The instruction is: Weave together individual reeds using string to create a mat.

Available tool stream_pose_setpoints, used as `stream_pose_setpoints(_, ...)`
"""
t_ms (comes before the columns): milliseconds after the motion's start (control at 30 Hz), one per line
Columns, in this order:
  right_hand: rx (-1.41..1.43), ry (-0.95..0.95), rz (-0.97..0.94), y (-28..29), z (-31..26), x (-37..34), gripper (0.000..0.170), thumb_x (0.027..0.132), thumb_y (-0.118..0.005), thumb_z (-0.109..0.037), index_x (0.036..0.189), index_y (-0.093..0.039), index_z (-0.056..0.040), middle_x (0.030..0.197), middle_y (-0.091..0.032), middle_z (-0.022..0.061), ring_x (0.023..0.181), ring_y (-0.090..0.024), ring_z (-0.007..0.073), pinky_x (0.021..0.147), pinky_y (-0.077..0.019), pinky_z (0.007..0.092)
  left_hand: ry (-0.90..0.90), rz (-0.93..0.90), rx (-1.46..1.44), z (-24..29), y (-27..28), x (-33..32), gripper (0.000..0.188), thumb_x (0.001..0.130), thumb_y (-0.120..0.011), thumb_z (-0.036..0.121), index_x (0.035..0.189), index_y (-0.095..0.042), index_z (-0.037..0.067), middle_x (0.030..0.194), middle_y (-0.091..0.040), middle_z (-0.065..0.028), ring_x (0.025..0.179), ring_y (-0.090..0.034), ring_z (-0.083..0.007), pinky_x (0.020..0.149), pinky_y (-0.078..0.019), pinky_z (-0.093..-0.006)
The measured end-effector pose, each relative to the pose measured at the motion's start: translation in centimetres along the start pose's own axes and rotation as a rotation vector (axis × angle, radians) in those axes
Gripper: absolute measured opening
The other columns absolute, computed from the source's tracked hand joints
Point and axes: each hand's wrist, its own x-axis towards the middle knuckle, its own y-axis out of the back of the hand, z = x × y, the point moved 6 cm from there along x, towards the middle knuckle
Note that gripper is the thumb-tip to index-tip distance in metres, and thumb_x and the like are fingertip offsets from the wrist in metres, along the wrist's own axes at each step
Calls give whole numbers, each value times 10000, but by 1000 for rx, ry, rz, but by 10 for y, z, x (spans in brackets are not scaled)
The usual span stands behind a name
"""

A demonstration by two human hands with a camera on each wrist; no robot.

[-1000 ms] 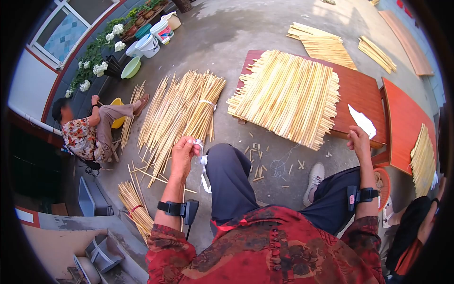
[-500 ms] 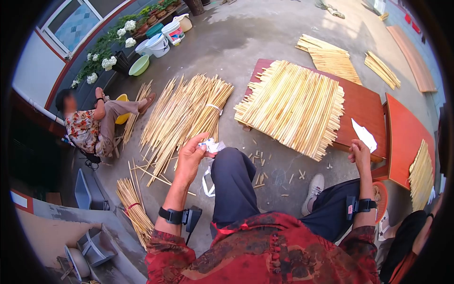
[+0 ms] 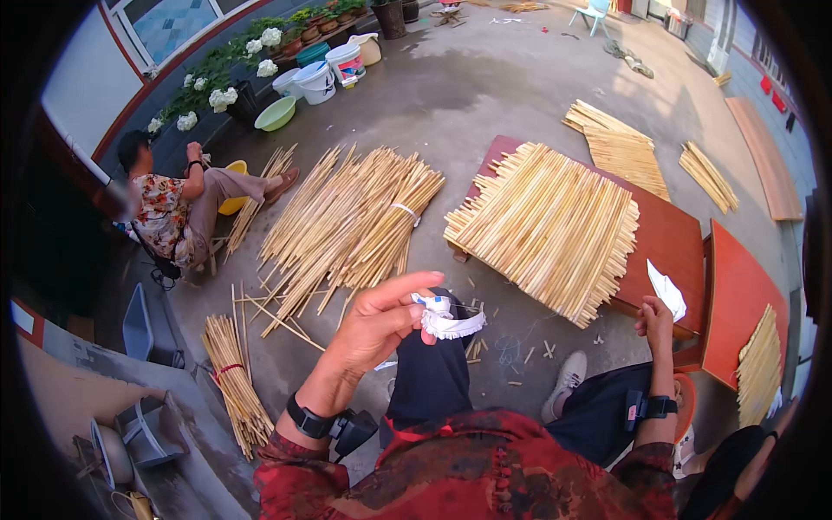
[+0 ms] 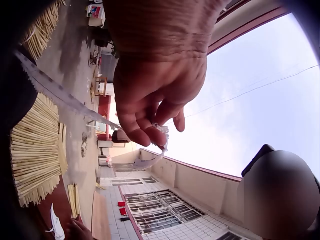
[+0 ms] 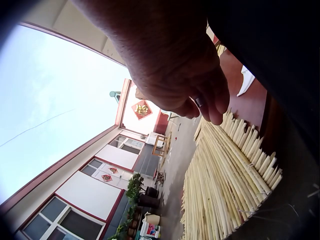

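Observation:
A rumpled white strip with frayed edges and small blue marks [image 3: 455,326] is pinched between the thumb and fingers of my left hand [image 3: 377,329], raised over my left knee. In the left wrist view a long flat length of the strip [image 4: 70,102] runs away from the fingers, and another part curls below them. My right hand [image 3: 657,324] is held up at the right with its fingers bent, beside a pointed white sheet [image 3: 666,290] on the red-brown table [image 3: 667,230]. I cannot tell whether its fingertips pinch something thin. A ring shows on one finger in the right wrist view.
A mat of pale stalks [image 3: 546,230] covers part of the table. Loose stalks [image 3: 347,217] and a tied bundle [image 3: 232,381] lie to the left. Short cut pieces litter the ground by my shoe [image 3: 568,381]. A seated person [image 3: 173,204] is at far left.
My left hand has lifted and moved right with the white strip, now over the knee. The right hand has dropped slightly in the head view, which has tilted up.

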Motion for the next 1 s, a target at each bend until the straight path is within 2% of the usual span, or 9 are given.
stream_pose_setpoints(200,-60,-22,-41,-9,1,1,200,864,-468,-121,1034,-513,-27,713,-538,49,417,-498,91,348,-380,199,-199,-317,-347,12,-27,-15,362,851,-441,-52,1129,-549,154,1086,-505,-241,830,-564,-284,694,-478,-373)
stream_pose_setpoints(333,-65,-16,-75,-14,3,1,214,863,-457,-104,1059,-495,-26,694,-525,47,408,-490,94,340,-373,202,-312,-415,-264,18,-39,-13,244,860,-464,-13,1054,-567,94,1107,-470,-272,837,-563,-283,706,-475,-384)
stream_pose_setpoints(400,-87,-10,-72,-17,-1,-1,214,863,-457,-101,1059,-495,-23,695,-527,49,406,-489,96,339,-373,203,-2,-493,-111,21,-57,-24,188,854,-514,74,1017,-607,59,1071,-497,-247,867,-550,-283,733,-455,-372)
stream_pose_setpoints(433,-115,-15,-78,-18,-4,-4,215,862,-458,-98,1060,-495,-21,696,-528,51,404,-488,98,338,-372,204,-282,-670,-72,37,-81,-27,210,855,-479,4,960,-627,110,966,-513,-295,774,-547,-350,633,-440,-417)
stream_pose_setpoints(500,-156,-36,-58,-18,-7,-6,227,859,-464,-95,1069,-491,-14,695,-529,54,401,-487,99,336,-373,207,-377,-910,53,51,-116,-39,216,865,-412,-37,960,-589,42,905,-511,-275,766,-509,-357,646,-408,-440)
stream_pose_setpoints(533,-140,-33,-66,-20,-11,-8,233,858,-464,-93,1076,-490,-14,694,-532,55,400,-487,100,336,-374,208,-470,-927,132,50,-125,-45,202,894,-455,92,1050,-554,12,971,-506,-192,839,-512,-322,728,-416,-367)
stream_pose_setpoints(567,-121,-30,-73,-19,-12,-11,239,857,-464,-90,1082,-488,-13,693,-535,57,399,-487,100,335,-375,209,-664,-921,111,55,-142,-50,377,806,-565,111,1179,-541,161,835,-539,-112,658,-502,-206,562,-386,-351)
stream_pose_setpoints(633,-151,-37,-69,-19,-15,-12,243,858,-465,-90,1088,-486,-13,695,-538,58,401,-491,101,336,-377,210,-703,-973,192,59,-154,-54,296,862,-456,102,1138,-555,147,790,-520,-111,608,-468,-233,524,-347,-346)
stream_pose_setpoints(1000,-163,-26,-111,-19,-8,-12,243,855,-472,-93,1079,-487,0,692,-547,58,418,-509,104,345,-395,209,-345,-1205,-137,43,-144,-54,285,902,-401,90,1159,-523,95,809,-516,-127,666,-478,-269,576,-364,-377)
